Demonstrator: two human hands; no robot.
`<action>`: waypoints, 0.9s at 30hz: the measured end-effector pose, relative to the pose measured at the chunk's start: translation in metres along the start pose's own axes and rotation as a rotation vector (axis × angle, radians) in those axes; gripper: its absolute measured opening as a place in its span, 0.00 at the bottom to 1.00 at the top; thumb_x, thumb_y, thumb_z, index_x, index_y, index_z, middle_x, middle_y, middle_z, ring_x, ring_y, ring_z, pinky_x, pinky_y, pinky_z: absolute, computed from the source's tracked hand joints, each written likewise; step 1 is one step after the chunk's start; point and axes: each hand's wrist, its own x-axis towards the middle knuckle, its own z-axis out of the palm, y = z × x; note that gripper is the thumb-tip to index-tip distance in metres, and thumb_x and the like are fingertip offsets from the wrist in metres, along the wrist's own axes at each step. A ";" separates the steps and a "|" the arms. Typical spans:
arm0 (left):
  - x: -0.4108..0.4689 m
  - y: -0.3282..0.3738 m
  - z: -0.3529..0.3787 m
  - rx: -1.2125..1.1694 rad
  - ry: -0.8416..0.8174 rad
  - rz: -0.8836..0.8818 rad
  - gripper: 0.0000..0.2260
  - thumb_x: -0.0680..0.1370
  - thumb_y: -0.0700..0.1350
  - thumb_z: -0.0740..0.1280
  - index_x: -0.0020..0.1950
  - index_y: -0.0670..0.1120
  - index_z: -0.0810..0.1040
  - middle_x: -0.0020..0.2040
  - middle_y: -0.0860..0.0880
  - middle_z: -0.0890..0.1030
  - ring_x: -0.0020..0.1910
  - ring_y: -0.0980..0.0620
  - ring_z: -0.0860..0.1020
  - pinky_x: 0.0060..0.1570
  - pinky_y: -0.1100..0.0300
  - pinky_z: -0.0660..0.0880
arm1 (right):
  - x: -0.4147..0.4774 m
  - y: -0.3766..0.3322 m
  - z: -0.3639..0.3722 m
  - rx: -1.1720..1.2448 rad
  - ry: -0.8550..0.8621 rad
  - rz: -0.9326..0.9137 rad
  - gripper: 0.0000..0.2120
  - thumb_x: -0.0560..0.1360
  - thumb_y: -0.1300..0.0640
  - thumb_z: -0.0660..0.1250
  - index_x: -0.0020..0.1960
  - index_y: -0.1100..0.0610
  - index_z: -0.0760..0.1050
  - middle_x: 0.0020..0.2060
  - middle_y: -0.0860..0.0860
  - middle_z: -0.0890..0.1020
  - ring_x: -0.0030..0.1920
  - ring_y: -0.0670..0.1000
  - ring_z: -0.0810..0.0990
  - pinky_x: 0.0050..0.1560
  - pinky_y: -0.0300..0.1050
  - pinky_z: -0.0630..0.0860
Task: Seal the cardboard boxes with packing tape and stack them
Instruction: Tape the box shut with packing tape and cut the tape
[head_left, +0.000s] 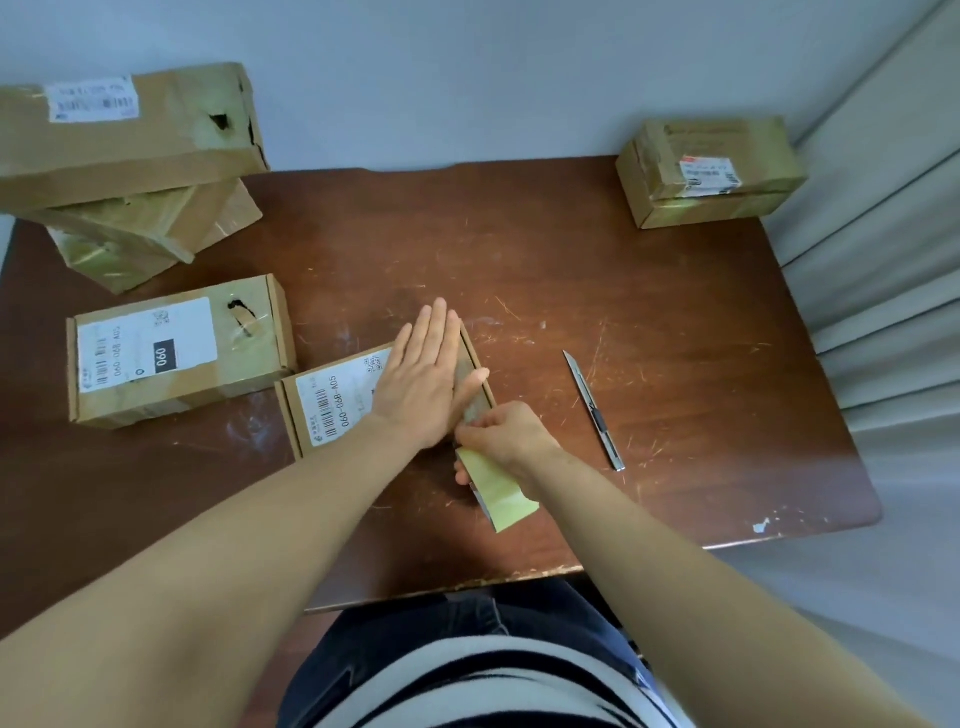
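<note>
Where our left hand (426, 374) lies: flat on top of the box (332, 410), fingers straight and close together, thumb spread to the right over a strip of tape (470, 395).
Right hand (506, 436): we curl it round the tape roll (501, 493) just off the box's near right corner. Its fingertips bunch at the near end of the strip, and we cannot tell whether they pinch it.
Box: it sits on the bench (649, 291) about midway between the left and right edges, closer to the near edge, turned a little askew. A white barcode label covers the left part of its top.
Strip of tape: it runs along the right side of the box top, from the far edge back toward the roll.
Tape roll: yellowish, held on edge at the box's near side. We cannot tell whether it touches the bench.
Second box (171, 353): just beside the box on its left, with a white label, a black patch reading 060 and a torn hole in the top.
Stack of boxes (130, 150): at the far left corner, a long taped box lying on a crumpled one.
Far box (711, 171): at the far right corner, closed and taped.
Knife (592, 410): a slim utility knife lying right of the box, apart from it, its tip toward the far edge.
</note>
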 end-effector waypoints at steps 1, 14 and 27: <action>-0.004 -0.001 -0.001 0.009 0.016 0.060 0.35 0.78 0.63 0.33 0.78 0.42 0.45 0.77 0.45 0.42 0.78 0.49 0.45 0.74 0.56 0.37 | 0.000 0.000 0.000 -0.003 -0.007 0.005 0.05 0.77 0.63 0.64 0.46 0.66 0.76 0.28 0.58 0.81 0.27 0.53 0.80 0.37 0.47 0.81; -0.019 -0.025 -0.030 -0.126 -0.236 0.052 0.49 0.70 0.59 0.63 0.77 0.44 0.34 0.75 0.42 0.29 0.72 0.47 0.27 0.73 0.45 0.32 | -0.008 -0.002 0.001 0.002 -0.010 0.027 0.11 0.73 0.62 0.64 0.52 0.68 0.75 0.32 0.60 0.81 0.30 0.57 0.80 0.40 0.51 0.81; -0.034 -0.047 -0.099 -0.744 -0.782 -0.223 0.34 0.67 0.64 0.71 0.71 0.56 0.70 0.71 0.57 0.68 0.71 0.54 0.64 0.71 0.52 0.56 | -0.073 -0.076 -0.047 -0.111 -0.212 -0.433 0.27 0.70 0.65 0.70 0.66 0.47 0.72 0.56 0.53 0.78 0.47 0.52 0.83 0.43 0.44 0.80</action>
